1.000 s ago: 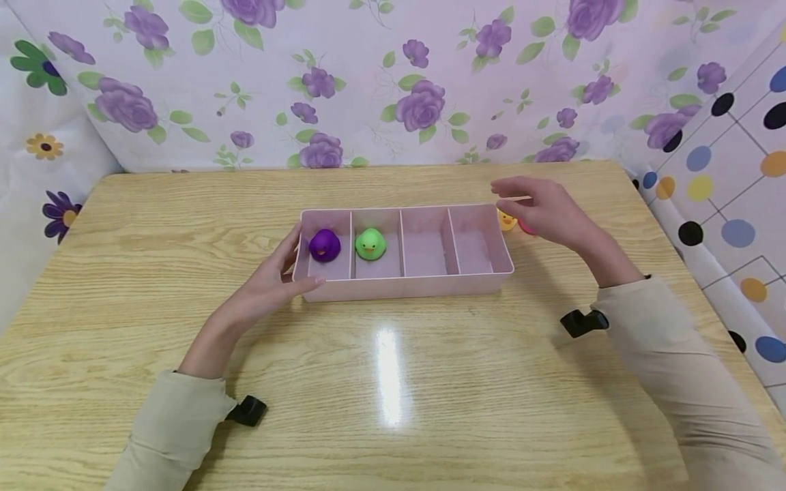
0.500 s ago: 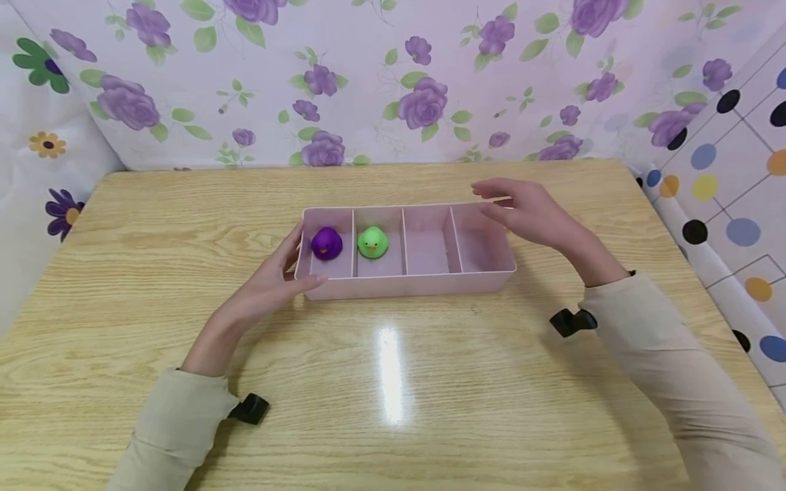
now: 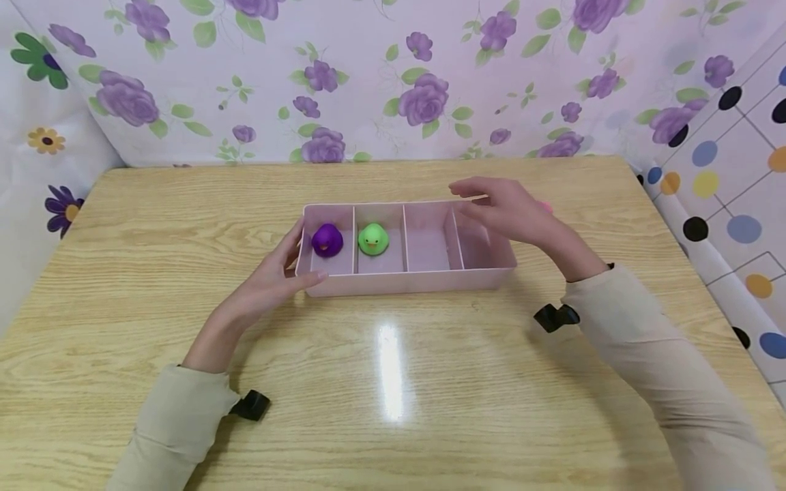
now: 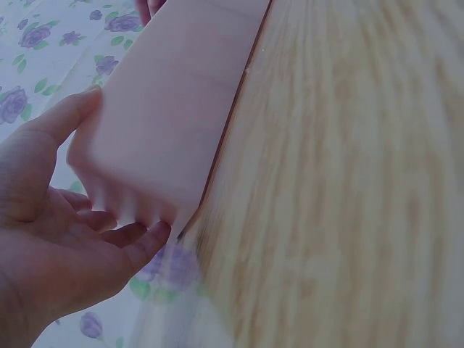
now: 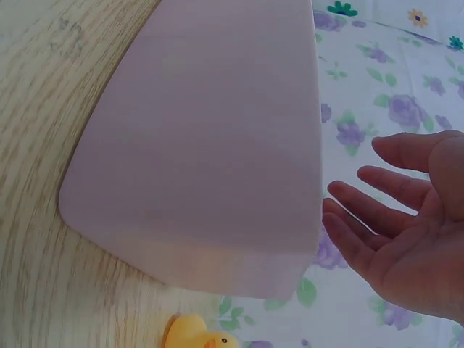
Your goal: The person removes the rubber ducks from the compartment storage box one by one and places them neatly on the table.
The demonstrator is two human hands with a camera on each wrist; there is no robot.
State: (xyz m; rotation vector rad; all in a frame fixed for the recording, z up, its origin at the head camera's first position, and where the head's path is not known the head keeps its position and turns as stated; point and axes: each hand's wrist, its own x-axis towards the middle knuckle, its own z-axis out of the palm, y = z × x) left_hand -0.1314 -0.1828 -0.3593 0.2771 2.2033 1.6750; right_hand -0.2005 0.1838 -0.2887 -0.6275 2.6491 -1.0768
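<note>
Our left grip (image 3: 265,281) clasps the pink box (image 3: 405,283) at one end, presumably for steadiness. Our right grip (image 3: 512,213) hovers relaxed, holding nothing.

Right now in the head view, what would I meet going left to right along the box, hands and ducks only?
Left hand → purple duck → green duck → right hand.

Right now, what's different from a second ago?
The bare right hand moved left and hovers, empty, above the right part of the pale pink divided plastic box. Nothing was grabbed or let go. The left hand still holds the box's left end; the small purple toy duck and small green toy duck stayed in their compartments.
</note>
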